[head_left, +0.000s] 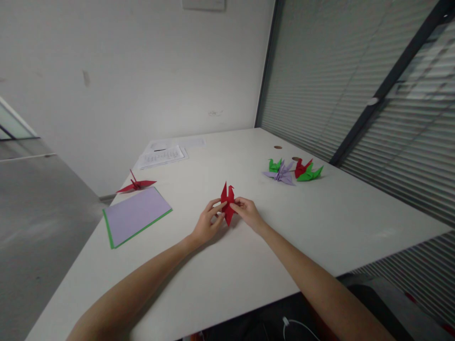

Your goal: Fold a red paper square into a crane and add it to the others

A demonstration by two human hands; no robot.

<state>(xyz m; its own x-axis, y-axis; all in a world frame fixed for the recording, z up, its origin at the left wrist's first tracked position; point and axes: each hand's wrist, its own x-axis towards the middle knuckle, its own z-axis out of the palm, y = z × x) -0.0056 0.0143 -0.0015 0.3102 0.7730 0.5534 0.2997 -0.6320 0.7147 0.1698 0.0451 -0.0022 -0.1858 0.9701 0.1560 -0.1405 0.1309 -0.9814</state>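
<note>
A red origami crane (228, 202) is held just over the white table (270, 237), between my two hands. Its head is bent at the top right, and a pointed tail rises at the top left. My left hand (208, 221) grips its left side, with a finger across the front. On the right side, my right hand (248, 213) pinches the folded paper between thumb and fingers. The fingertips cover part of the crane's middle.
On the left lie another red crane (137, 184) and a stack of purple and green paper sheets (138, 215). Printed papers (163, 156) with a dark pen are farther back. A purple crane (280, 173) sits among green and red ones at the right, near the blinds.
</note>
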